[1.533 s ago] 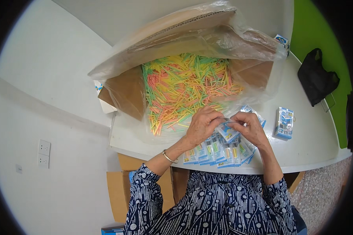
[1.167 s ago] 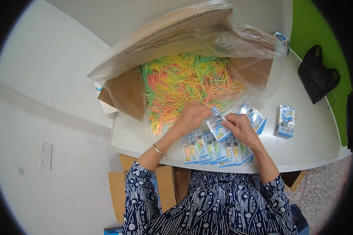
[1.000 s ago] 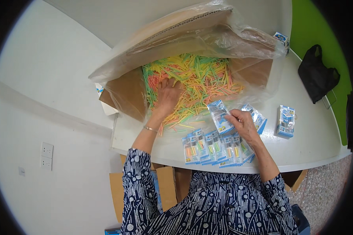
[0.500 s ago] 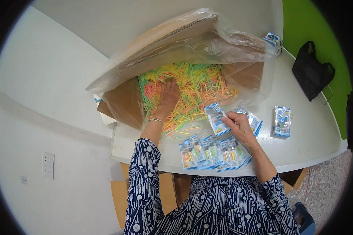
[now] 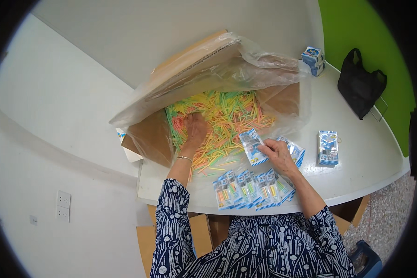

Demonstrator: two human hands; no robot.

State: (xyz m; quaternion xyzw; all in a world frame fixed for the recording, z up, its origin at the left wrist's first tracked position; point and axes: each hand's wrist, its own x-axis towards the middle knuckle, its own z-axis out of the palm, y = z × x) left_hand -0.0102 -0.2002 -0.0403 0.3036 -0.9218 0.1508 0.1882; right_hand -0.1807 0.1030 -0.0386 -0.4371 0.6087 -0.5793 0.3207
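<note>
My left hand (image 5: 197, 129) is down in a heap of thin pastel sticks (image 5: 236, 111), yellow, green and orange-pink. Its fingers reach forward, slightly apart, and their tips are partly lost among the sticks. The heap lies in an opened cardboard box (image 5: 146, 134) lined with clear plastic. To the right of the heap, my right hand (image 5: 278, 155) pinches a blue-and-white clear packet (image 5: 253, 147) by its right edge. Below it, several overlapping packets (image 5: 250, 189) with coloured sticks inside lie in a row along the table's near edge. More packets (image 5: 295, 152) lie behind my right hand.
On the white table (image 5: 352, 169) a small blue-and-white box (image 5: 328, 147) stands at the right. Similar boxes (image 5: 313, 60) are stacked at the far right, near a black bag (image 5: 362, 85). Cardboard (image 5: 201, 234) shows under the near edge. A wall (image 5: 55, 139) rises at the left.
The view has shifted a little, so the scene sits slightly differently. My left hand stays in the sticks, its fingers now bent deeper into them. My right hand still holds the packet.
</note>
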